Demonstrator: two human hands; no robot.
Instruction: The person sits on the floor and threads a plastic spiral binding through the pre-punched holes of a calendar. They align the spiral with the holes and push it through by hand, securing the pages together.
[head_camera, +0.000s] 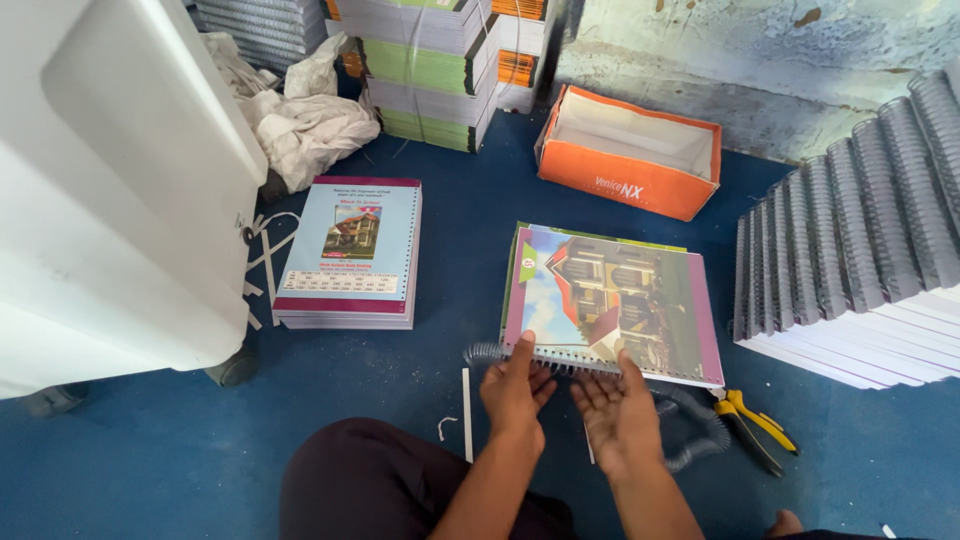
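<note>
A notebook (615, 300) with a house picture on its cover lies on the blue floor in front of me. A grey wire spiral (690, 415) runs along its near punched edge and curls away to the right. My left hand (515, 390) rests its fingers on that near edge at the left end of the spiral. Close beside it, my right hand (618, 415) touches the spiral and the edge with flat, spread fingers. Neither hand is closed around anything.
A stack of punched booklets (350, 255) lies at the left beside a white machine housing (120, 190). Yellow-handled pliers (750, 420) lie at the right. Bound notebooks (850, 270) fan out far right. An orange box (630, 155), paper stacks (430, 70) and crumpled cloth (305, 125) stand behind.
</note>
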